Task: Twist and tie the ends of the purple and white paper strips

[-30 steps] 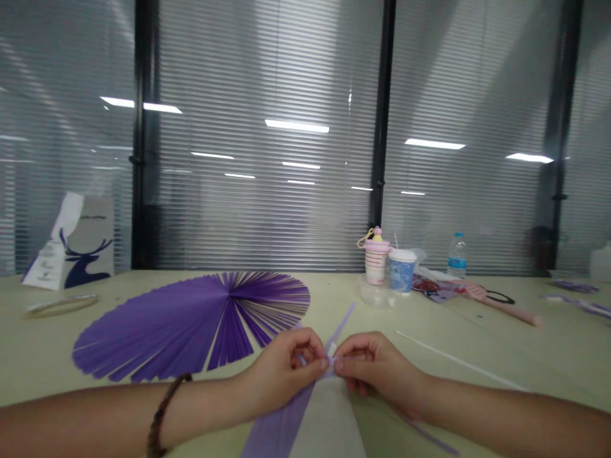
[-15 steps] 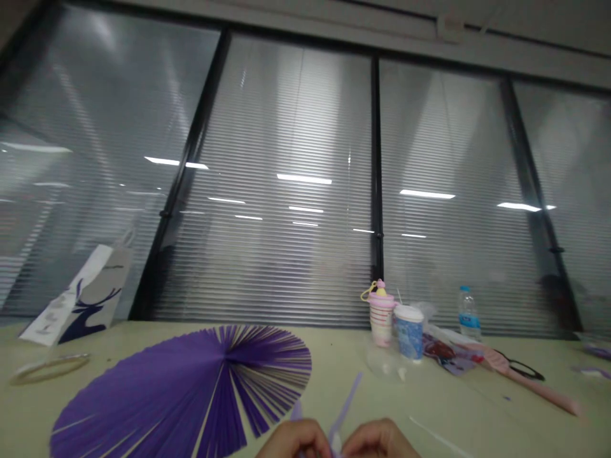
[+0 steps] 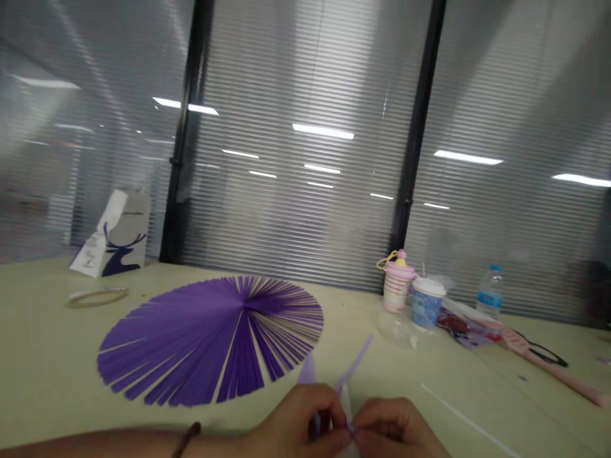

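Observation:
At the bottom of the head view, my left hand (image 3: 310, 416) and my right hand (image 3: 394, 426) meet, fingertips pinched close together. Between them is a narrow light-purple strip (image 3: 356, 364), its free end sticking up to the right. A wider pale-purple piece (image 3: 307, 371) shows behind my left hand, and something white (image 3: 345, 402) stands between the hands. Just left of my hands, a round fan of purple strips (image 3: 176, 337) lies spread on the table. Exactly how the fingers grip the strip is partly hidden.
On the pale table (image 3: 382, 381) stand a white deer-print bag (image 3: 125, 235), a pink-lidded cup (image 3: 398, 286), a blue paper cup (image 3: 426, 305) and a water bottle (image 3: 490, 292). A yellowish ring (image 3: 98, 297) lies left, a pink long-handled tool (image 3: 556, 369) right, and a thin white strip (image 3: 465, 416) nearby.
The view has tilted down and turned, so the table and hands show higher up. More of my left forearm is visible. Both hands remain pinched together at the light-purple strip.

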The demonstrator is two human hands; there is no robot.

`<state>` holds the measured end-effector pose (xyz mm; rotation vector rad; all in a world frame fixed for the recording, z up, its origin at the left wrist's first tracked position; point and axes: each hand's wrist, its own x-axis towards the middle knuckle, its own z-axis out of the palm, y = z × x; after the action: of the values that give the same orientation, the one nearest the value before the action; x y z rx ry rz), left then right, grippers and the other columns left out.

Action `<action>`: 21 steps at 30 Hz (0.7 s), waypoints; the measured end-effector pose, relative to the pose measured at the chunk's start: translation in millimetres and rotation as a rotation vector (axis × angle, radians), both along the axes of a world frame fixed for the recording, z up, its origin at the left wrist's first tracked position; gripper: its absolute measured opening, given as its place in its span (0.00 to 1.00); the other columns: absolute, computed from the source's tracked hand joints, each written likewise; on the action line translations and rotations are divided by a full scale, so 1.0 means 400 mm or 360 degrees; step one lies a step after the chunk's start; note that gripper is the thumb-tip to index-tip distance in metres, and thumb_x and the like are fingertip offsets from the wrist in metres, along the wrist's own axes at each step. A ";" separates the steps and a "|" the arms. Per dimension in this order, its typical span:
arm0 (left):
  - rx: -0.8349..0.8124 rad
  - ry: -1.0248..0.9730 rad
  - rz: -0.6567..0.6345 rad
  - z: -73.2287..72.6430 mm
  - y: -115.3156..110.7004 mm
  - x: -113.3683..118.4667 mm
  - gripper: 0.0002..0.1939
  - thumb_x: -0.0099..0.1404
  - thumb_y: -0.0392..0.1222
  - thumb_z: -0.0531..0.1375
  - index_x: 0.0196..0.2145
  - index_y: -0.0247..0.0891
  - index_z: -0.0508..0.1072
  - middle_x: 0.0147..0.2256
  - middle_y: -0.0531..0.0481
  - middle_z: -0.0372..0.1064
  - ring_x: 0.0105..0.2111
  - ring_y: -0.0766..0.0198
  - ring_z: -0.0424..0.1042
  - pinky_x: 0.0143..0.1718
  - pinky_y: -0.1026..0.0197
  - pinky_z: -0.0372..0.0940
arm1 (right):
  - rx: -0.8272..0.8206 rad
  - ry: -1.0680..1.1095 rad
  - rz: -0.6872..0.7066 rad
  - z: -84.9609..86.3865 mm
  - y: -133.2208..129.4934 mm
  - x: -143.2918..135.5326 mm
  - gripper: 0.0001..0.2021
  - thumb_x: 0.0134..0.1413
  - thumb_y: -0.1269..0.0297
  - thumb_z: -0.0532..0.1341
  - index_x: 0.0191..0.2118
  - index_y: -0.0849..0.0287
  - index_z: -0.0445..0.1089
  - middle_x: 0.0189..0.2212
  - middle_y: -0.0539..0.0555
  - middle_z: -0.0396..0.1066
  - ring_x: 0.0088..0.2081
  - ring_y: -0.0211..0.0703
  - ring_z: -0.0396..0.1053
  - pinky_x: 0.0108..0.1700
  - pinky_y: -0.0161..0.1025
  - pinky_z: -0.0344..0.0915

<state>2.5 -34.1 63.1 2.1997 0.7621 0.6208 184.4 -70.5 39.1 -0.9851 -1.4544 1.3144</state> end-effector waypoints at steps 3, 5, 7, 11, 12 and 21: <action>-0.0018 -0.0029 0.0084 -0.003 0.033 0.017 0.09 0.55 0.43 0.54 0.27 0.34 0.69 0.20 0.56 0.56 0.22 0.73 0.55 0.21 0.71 0.50 | 0.0060 -0.0133 -0.0018 -0.002 0.031 0.012 0.11 0.41 0.59 0.62 0.27 0.64 0.71 0.15 0.47 0.59 0.17 0.27 0.53 0.18 0.26 0.48; -0.0076 -0.0051 0.0102 -0.004 0.058 0.029 0.10 0.55 0.44 0.54 0.27 0.34 0.69 0.20 0.56 0.57 0.22 0.72 0.55 0.22 0.71 0.50 | 0.0091 -0.0189 -0.0066 0.001 0.050 0.021 0.10 0.43 0.61 0.61 0.28 0.64 0.71 0.17 0.48 0.60 0.18 0.28 0.55 0.19 0.26 0.50; -0.0169 -0.0058 0.0083 -0.003 0.084 0.041 0.09 0.55 0.44 0.54 0.28 0.35 0.68 0.21 0.56 0.59 0.23 0.72 0.56 0.22 0.71 0.51 | 0.0085 -0.0216 -0.0091 0.005 0.066 0.030 0.09 0.45 0.62 0.59 0.29 0.64 0.71 0.18 0.48 0.60 0.19 0.28 0.56 0.21 0.27 0.52; -0.0276 -0.0052 0.0082 -0.007 0.127 0.064 0.09 0.55 0.44 0.55 0.28 0.36 0.69 0.21 0.56 0.58 0.22 0.72 0.56 0.22 0.71 0.51 | 0.0054 -0.0259 -0.0136 0.003 0.089 0.047 0.08 0.47 0.64 0.58 0.30 0.65 0.69 0.19 0.48 0.60 0.20 0.29 0.55 0.21 0.28 0.52; -0.0282 -0.0045 0.0071 -0.010 0.134 0.070 0.09 0.55 0.44 0.55 0.28 0.36 0.69 0.21 0.56 0.58 0.22 0.72 0.56 0.22 0.71 0.51 | 0.0067 -0.0290 -0.0156 0.000 0.092 0.052 0.08 0.47 0.64 0.58 0.30 0.65 0.69 0.20 0.49 0.60 0.21 0.30 0.56 0.22 0.28 0.52; -0.0308 0.0083 0.0048 -0.033 0.159 0.094 0.10 0.56 0.45 0.54 0.29 0.38 0.71 0.21 0.55 0.63 0.21 0.71 0.58 0.22 0.70 0.52 | 0.0133 -0.0459 -0.0179 -0.009 0.115 0.079 0.06 0.47 0.68 0.56 0.31 0.63 0.69 0.23 0.51 0.64 0.23 0.32 0.59 0.24 0.29 0.55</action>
<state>40.1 29.4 50.1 2.0367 0.8474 0.4849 215.9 -24.6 35.5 -1.2200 -1.6288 1.0534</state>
